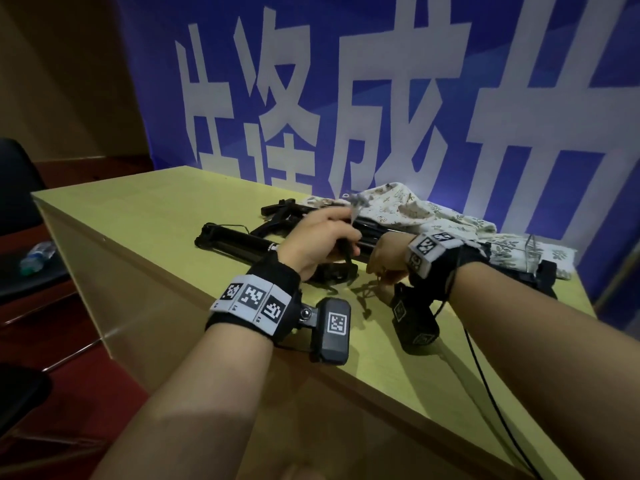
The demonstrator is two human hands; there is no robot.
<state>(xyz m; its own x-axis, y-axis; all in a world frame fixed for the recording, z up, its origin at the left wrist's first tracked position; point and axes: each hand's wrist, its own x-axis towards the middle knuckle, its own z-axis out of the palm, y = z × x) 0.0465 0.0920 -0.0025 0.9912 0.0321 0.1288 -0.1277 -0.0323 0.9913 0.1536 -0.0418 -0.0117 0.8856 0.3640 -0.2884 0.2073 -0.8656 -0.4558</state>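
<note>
The left grip [322, 239] curls its fingers round a black part of the folded tripod [235, 241], which lies across the middle of the yellow tabletop [156, 216]. The right grip [386, 259] sits just right of it, touching the same dark bundle. Its fingers bend downward, but I cannot tell whether they hold anything. A patterned cloth [398, 206] lies crumpled at the far right, partly over the tripod. A plastic bottle [36, 257] lies well apart, off to the left.
</note>
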